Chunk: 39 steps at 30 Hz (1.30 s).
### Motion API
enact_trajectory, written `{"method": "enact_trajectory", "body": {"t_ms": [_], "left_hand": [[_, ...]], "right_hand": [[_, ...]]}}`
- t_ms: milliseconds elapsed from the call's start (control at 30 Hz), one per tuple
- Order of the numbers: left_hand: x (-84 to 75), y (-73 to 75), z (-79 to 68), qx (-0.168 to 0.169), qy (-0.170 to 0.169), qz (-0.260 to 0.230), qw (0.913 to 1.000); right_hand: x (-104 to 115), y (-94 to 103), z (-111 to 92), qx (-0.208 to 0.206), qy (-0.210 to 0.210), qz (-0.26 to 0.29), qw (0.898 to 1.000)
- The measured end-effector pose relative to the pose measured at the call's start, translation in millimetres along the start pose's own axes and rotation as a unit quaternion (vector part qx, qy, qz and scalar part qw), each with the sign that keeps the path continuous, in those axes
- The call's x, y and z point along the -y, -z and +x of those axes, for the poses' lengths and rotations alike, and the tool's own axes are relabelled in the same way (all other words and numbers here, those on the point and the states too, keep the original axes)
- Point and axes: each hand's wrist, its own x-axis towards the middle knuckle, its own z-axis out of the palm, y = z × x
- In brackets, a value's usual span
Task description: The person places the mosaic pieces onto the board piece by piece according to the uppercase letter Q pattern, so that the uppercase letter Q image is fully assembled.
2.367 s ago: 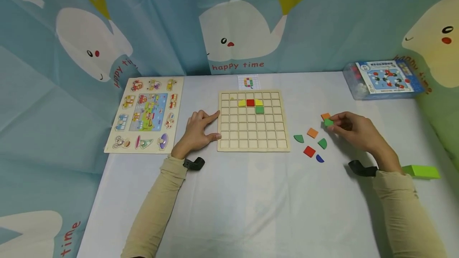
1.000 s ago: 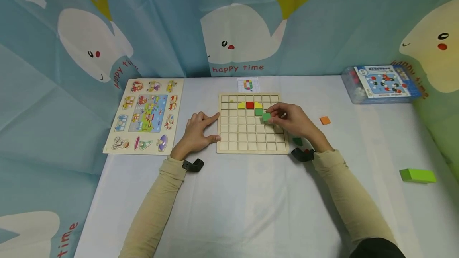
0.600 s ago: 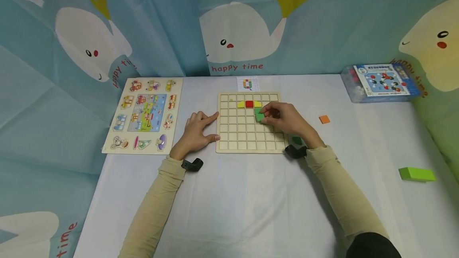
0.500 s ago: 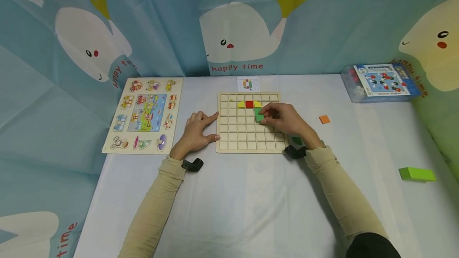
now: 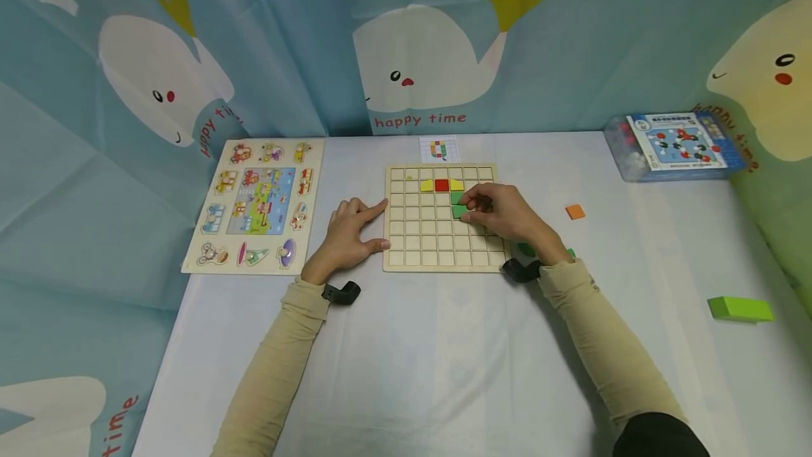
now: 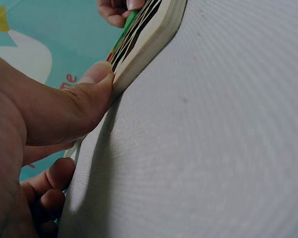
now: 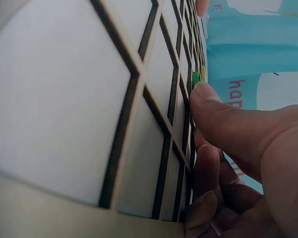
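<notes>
A wooden grid board lies on the table, with a red square tile between two yellow tiles in an upper row. Below the right yellow one sits a green square tile. My right hand pinches a second green square tile at the cell just beneath it; the fingers partly cover that tile. In the right wrist view, the thumb is close to a sliver of green. My left hand touches the board's left edge with extended thumb and index finger; the thumb presses there in the left wrist view.
A small pattern card lies behind the board. The vehicle puzzle board is at left. An orange tile, a light green block and a plastic box are at right. My right wrist partly hides a green piece.
My right hand has carried the green square tile leftward from the loose pieces to the grid board and lowered it below the other green tile. My left hand has stayed at the board's edge.
</notes>
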Motion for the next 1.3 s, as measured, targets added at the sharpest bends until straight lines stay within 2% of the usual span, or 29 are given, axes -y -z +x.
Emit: {"method": "enact_trajectory", "body": {"t_ms": [600,1300], "left_hand": [[0.8,-1.0,0.6,-0.002,-0.001,-0.005,1.0000],[0.9,-0.5,0.2,-0.004,-0.004,-0.003,1.0000]], "right_hand": [[-0.8,0.2,1.7,0.000,-0.013,-0.001,1.000],[-3.2,1.1,2.3,0.001,-0.004,0.005,1.000]]}}
